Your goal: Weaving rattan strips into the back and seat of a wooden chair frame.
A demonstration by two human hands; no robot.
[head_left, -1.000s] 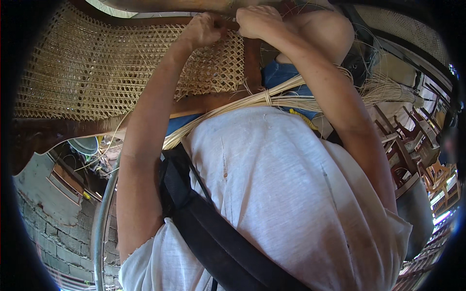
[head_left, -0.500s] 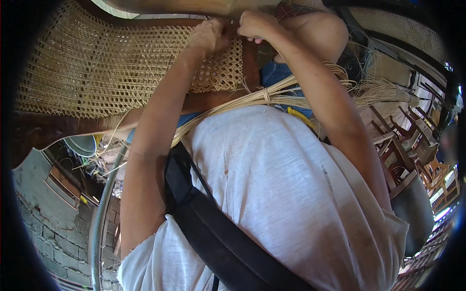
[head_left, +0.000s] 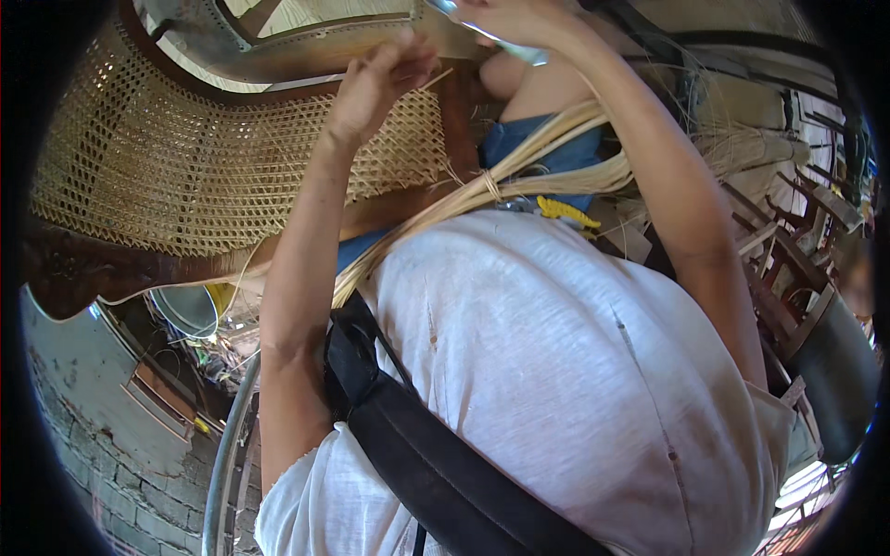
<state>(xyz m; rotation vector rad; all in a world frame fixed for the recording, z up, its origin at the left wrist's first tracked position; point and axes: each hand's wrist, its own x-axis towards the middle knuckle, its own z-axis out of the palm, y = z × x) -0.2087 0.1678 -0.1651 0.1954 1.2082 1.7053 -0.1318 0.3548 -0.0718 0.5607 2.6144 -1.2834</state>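
Note:
Over the right end of a woven cane panel, set in a brown wooden frame, my left hand is raised with its fingers loosely bent and apart. A short cane strand sticks up beside those fingertips. My right hand is at the top edge, partly cut off, with its fingers closed around a shiny pale-blue thing. The kind of that thing cannot be made out. Across my lap lies a tied bundle of cane strands.
Next to the bundle lies a yellow coiled thing. Another curved wooden frame stands beyond the panel. At the left are a bucket and a metal pipe. Wooden chairs are stacked at the right.
My hands were close together at the panel's corner and have moved apart. The right one has lifted up and right, with the shiny thing now showing; the left is off the frame.

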